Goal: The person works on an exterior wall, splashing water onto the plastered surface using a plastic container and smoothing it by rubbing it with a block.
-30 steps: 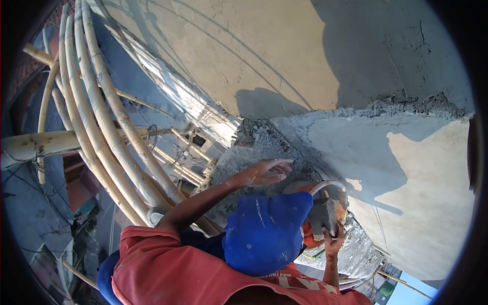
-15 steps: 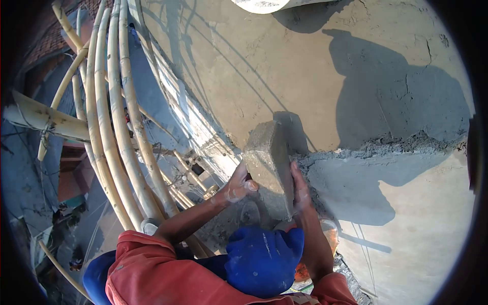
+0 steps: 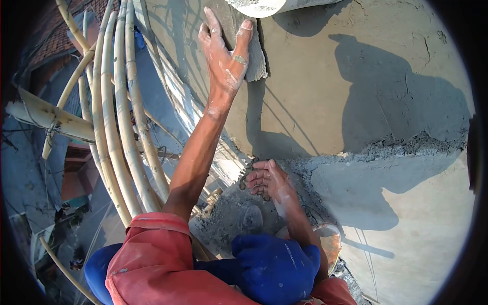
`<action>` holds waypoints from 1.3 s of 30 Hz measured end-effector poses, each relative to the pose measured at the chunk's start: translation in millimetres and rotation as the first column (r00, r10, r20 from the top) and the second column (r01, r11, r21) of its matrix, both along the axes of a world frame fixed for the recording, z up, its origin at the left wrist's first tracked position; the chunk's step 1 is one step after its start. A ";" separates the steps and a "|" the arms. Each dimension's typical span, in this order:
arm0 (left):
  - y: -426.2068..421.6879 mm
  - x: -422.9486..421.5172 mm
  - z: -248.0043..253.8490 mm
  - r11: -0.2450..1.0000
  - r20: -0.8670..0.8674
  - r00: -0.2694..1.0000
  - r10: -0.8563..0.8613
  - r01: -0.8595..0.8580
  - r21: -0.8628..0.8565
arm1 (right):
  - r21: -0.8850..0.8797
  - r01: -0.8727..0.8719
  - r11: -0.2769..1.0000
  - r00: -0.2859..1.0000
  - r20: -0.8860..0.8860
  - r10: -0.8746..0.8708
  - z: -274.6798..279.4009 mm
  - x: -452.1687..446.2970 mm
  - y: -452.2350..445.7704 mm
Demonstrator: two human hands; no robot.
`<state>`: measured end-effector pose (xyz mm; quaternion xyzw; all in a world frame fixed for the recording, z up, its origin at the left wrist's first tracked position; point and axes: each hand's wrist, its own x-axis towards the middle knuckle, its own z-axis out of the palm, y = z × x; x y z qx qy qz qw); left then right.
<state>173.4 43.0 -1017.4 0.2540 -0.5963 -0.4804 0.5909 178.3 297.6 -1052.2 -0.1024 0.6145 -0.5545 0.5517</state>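
Head view. The left hand (image 3: 223, 56) is raised at the upper centre, fingers and thumb spread at the block (image 3: 256, 63); it is not clenched. The block, grey and rough-edged, stands against the plastered wall (image 3: 305, 86). Its upper part is partly behind the fingers; whether the hand bears its weight cannot be told.

The right hand (image 3: 272, 183) is lower, half-curled, beside the rough mortar (image 3: 218, 223) at the wall's foot. Dark material shows at its fingertips; whether any is gripped cannot be told.

A white object (image 3: 259, 6), cut off by the top edge, overlaps the wall just above and right of the block. A ragged ledge (image 3: 396, 147) runs right across the wall; a large shadow (image 3: 396, 96) falls above and over it. The bucket (image 3: 333, 244) is near the right forearm, largely obstructed by that arm and the blue cloth (image 3: 279, 269). A grey rounded form (image 3: 251, 218) lies between the mortar and this cloth.

At left, long bamboo poles (image 3: 122, 107) curve down beside the work area; the left sleeve (image 3: 157, 244) covers part of their lower run. A thicker pole (image 3: 56, 119) meets them crosswise, with wire (image 3: 50, 133) bound around it.
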 end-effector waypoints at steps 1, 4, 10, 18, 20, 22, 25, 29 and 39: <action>-0.7 -6.4 4.1 0.991 0.189 0.977 0.100 -0.081 -0.104 | 0.000 0.005 1.000 1.000 0.003 -0.005 -2.4 3.2 8.9; 30.2 -13.4 -2.4 0.980 0.126 0.981 0.145 -0.125 -0.156 | 0.007 0.045 0.999 0.998 -0.032 -0.045 -9.3 10.9 25.9; 127.7 -5.0 -51.6 0.926 0.213 0.975 0.062 0.023 -0.377 | -0.039 0.018 0.999 1.000 -0.012 -0.018 -42.8 5.4 32.4; -33.8 -17.7 -32.9 0.980 -0.048 0.998 0.036 -0.026 0.196 | 0.067 -0.067 0.995 0.993 0.103 0.060 -47.0 22.9 45.8; 50.2 -11.6 -33.9 0.991 0.068 0.990 0.120 -0.124 0.055 | 0.050 -0.068 0.996 0.994 0.085 0.063 -55.5 19.3 39.9; 125.4 -10.4 -55.5 0.990 0.126 0.989 0.082 -0.066 -0.126 | 0.057 -0.081 0.995 0.994 0.081 0.076 -60.1 23.3 38.1; 135.5 -8.9 -45.8 0.972 0.144 0.984 0.102 -0.067 -0.224 | -0.040 -0.039 0.998 0.998 -0.043 0.037 -61.0 34.2 39.2; 8.2 -22.0 -1.5 0.995 -0.179 0.983 0.038 -0.020 0.099 | 0.155 -0.123 0.980 0.990 0.088 0.111 -63.9 33.8 46.2; 115.5 -14.9 -28.8 0.987 0.115 0.981 0.153 -0.146 -0.073 | 0.035 -0.340 0.940 0.940 0.050 0.339 -86.1 42.2 47.5</action>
